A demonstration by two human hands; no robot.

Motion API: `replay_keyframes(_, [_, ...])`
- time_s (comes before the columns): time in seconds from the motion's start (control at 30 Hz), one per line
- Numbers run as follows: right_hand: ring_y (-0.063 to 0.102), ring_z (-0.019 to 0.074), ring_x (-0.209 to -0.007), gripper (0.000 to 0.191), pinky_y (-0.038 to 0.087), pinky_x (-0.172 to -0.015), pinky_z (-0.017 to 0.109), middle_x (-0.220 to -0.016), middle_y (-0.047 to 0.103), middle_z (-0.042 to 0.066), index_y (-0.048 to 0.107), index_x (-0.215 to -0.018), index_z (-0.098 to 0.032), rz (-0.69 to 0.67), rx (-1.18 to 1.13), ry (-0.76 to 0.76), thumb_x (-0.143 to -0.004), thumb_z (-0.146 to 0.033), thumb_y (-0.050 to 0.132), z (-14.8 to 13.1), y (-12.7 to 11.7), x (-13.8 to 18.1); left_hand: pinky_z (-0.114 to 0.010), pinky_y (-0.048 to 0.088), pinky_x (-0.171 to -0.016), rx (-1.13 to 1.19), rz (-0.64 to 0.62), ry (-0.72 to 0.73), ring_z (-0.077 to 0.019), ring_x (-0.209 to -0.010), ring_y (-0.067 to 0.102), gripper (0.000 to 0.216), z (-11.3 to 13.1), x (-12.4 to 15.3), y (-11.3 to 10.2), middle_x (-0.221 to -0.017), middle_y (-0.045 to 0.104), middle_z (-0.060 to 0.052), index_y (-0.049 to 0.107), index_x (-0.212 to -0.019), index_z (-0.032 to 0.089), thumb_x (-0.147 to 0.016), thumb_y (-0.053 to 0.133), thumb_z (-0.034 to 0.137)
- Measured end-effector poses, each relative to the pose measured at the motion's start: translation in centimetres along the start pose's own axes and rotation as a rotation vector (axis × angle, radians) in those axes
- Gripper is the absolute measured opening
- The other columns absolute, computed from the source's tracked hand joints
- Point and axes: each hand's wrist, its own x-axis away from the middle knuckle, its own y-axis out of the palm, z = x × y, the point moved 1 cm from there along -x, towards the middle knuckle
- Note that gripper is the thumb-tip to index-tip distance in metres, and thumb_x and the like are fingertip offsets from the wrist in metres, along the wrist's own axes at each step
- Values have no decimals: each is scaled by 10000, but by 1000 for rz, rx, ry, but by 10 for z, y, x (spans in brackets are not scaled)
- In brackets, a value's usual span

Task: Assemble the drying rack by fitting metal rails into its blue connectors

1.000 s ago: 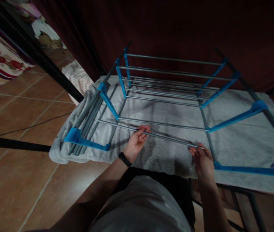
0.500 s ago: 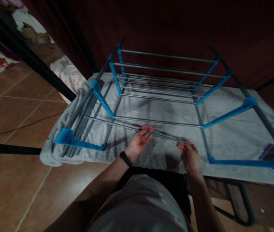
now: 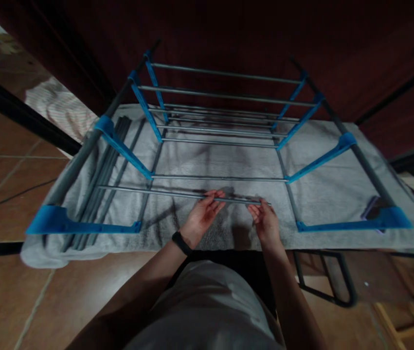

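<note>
A thin grey metal rod (image 3: 163, 193) runs nearly level over the near side of a part-built rack with blue plastic brackets (image 3: 128, 154). My left hand (image 3: 204, 212) is palm up with its fingers curled around the rod right of its middle. At the rod's right end, my right hand (image 3: 266, 224) grips it between thumb and fingers. The rod's left end lies over a bundle of thicker grey tubes (image 3: 95, 194). In front of my hands, a fitted crossbar (image 3: 221, 178) joins the two sides. The near left bracket (image 3: 51, 221) and near right bracket (image 3: 352, 226) stand either side.
The rack lies on a grey towel (image 3: 319, 170) spread over a raised surface. A dark flat object (image 3: 374, 210) sits partly behind the near right bracket. Black metal bars (image 3: 17, 107) rise at the left, with a dark red panel behind. Below right is a black metal frame (image 3: 345, 279).
My view has swung right, so the rack sits farther left in the picture. The rod looks more level now, still in both hands.
</note>
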Motion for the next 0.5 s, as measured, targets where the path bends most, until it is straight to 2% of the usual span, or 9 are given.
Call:
replay_keyframes(0.17, [735, 132, -778, 172, 622, -792, 271, -812, 755, -19, 659, -888, -207, -82, -57, 49, -786, -281, 776, 8, 16, 8, -389, 527, -1042, 0, 8, -14, -185, -988, 731, 165, -8, -1, 4, -959, 762, -50, 697, -900, 179, -890, 600, 45])
replay_keyframes(0.33, [738, 137, -793, 208, 613, -825, 286, -862, 772, -9, 669, -910, -217, -223, -88, 127, -767, -281, 807, 25, 36, 24, -366, 527, -1030, -4, -18, -10, -178, -961, 736, 153, -15, 1, 9, -937, 765, -51, 697, -898, 166, -900, 596, 50])
replay_keyframes(0.5, [743, 144, -813, 203, 613, -805, 277, -874, 780, 3, 681, -886, -222, -243, -77, 143, -756, -287, 823, 30, 40, 26, -307, 551, -980, -2, -1, -20, -159, -912, 745, 159, -16, 1, 6, -935, 771, -58, 704, -901, 157, -896, 593, 43])
